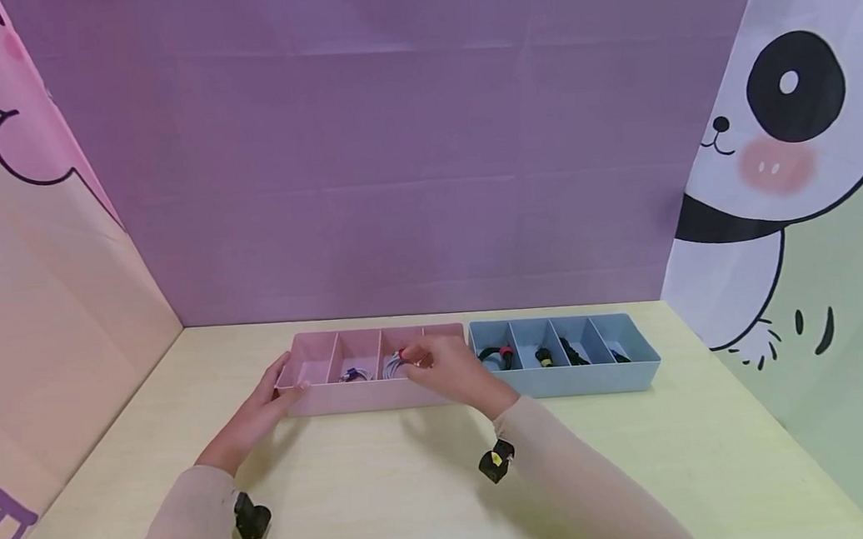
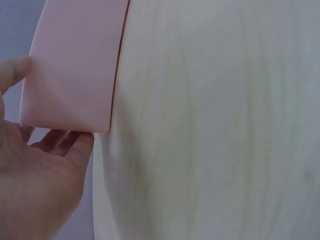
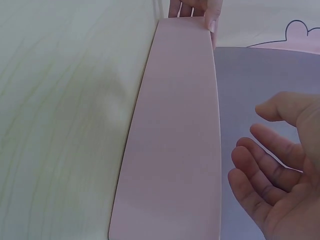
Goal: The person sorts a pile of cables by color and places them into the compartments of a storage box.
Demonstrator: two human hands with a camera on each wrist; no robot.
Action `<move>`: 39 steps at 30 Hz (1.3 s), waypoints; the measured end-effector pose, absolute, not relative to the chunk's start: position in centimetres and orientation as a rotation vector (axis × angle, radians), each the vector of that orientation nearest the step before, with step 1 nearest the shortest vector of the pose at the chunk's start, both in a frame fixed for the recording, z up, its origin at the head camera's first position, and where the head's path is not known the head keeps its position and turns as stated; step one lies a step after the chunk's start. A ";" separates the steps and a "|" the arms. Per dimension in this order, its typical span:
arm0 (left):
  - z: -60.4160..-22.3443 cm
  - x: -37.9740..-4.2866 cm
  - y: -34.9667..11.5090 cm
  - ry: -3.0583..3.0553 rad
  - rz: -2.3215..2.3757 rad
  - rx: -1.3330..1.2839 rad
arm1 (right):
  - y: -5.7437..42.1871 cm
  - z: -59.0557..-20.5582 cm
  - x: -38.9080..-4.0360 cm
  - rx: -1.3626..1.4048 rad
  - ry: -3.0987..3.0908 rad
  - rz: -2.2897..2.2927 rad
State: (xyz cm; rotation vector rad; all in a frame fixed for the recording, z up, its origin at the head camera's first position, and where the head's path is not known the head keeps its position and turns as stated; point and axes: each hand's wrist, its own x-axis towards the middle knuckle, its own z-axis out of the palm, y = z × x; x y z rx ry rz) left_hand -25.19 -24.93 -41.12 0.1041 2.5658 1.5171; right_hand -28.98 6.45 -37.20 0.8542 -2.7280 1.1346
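Observation:
A long pink compartment box (image 1: pixel 380 397) stands on the table. At its left end my left hand (image 1: pixel 261 407) holds it, thumb at the front rim and fingers against the end wall (image 2: pixel 65 126). Over the third compartment hovers my right hand (image 1: pixel 454 372). In the right wrist view its thumb and curved fingers (image 3: pixel 260 172) stand apart, with nothing between them. Below that hand lies a coiled white cable (image 1: pixel 392 364), partly hidden. Another coiled cable (image 1: pixel 354 375), light with a dark tie, lies in the second compartment. My right hand covers much of the fourth compartment.
A blue compartment box (image 1: pixel 582 381) stands close to the pink one's right end. It holds a black cable with a red part (image 1: pixel 507 356), a black and yellow piece (image 1: pixel 544 358) and other dark items. A purple backdrop (image 1: pixel 410 179) rises behind the table.

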 end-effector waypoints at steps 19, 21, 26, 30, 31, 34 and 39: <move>-40.5 -24.8 -24.9 2.576 1.502 0.104 | 12.0 -36.9 -28.1 0.771 -2.688 1.060; -40.4 -24.7 -24.9 2.576 1.500 0.104 | 12.6 -37.0 -28.2 0.761 -2.694 1.060; -40.5 -24.7 -25.0 2.574 1.501 0.107 | 13.6 -37.3 -28.1 0.733 -2.723 1.050; -40.5 -24.7 -25.1 2.574 1.495 0.113 | 14.4 -37.4 -27.7 0.732 -2.715 1.041; -40.5 -24.7 -25.1 2.576 1.489 0.113 | 14.6 -37.4 -27.6 0.734 -2.705 1.038; -40.5 -24.7 -25.1 2.582 1.482 0.119 | 15.4 -37.4 -27.2 0.742 -2.676 1.032; -40.5 -24.6 -25.1 2.585 1.494 0.127 | 17.0 -37.4 -27.0 0.719 -2.666 1.004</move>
